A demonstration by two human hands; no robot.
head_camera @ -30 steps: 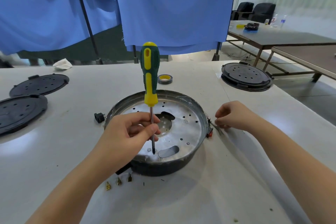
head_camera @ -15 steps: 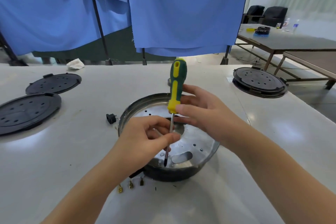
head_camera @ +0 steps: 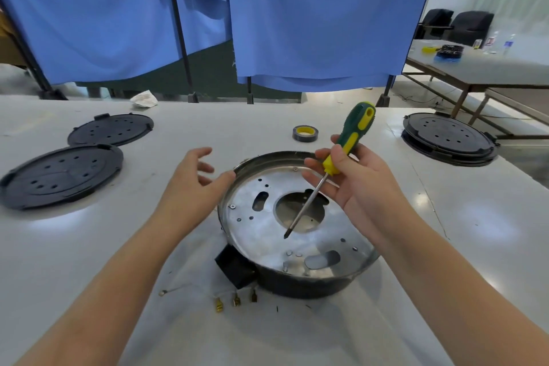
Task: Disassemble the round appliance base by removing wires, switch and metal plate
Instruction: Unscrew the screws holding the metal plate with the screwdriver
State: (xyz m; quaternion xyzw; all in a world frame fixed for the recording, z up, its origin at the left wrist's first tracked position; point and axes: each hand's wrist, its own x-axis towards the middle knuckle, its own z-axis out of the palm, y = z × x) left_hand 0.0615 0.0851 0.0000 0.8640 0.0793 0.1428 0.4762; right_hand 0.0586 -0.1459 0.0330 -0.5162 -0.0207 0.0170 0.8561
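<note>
1. Head view, surroundings: two black vented lids [head_camera: 62,175] and [head_camera: 111,128] lie flat on the white table [head_camera: 89,246] at far left, well apart from the work. A tape roll [head_camera: 306,133] sits behind the base. A stack of black lids [head_camera: 450,138] sits at the far right table edge. A crumpled white rag [head_camera: 144,99] lies at the back edge, under the blue curtains [head_camera: 312,15].
2. Loose parts: three small brass terminals [head_camera: 236,300] lie in a row on the table just in front of the base, and a thin wire with a ring end [head_camera: 166,291] lies to their left.
3. The round base [head_camera: 297,282] sits mid-table between your arms, open side up. The metal plate [head_camera: 267,235] is still seated inside it, tilted toward you. A black box [head_camera: 234,269] sticks out at its front-left rim.
4. Your right hand [head_camera: 353,181] holds the screwdriver [head_camera: 344,151] at the lower handle, fingers loosely curled round it, above the plate's right side.
5. The screwdriver's long axis runs diagonally: handle up and to the far right, tip down and to the near left, over the plate just beside its big centre hole. I can't tell if the tip touches.
6. Your left hand [head_camera: 193,184] is spread wide and holds nothing. Its thumb is at the base's far-left rim.
7. Your right hand and the shaft cover part of the plate's far-right side.
</note>
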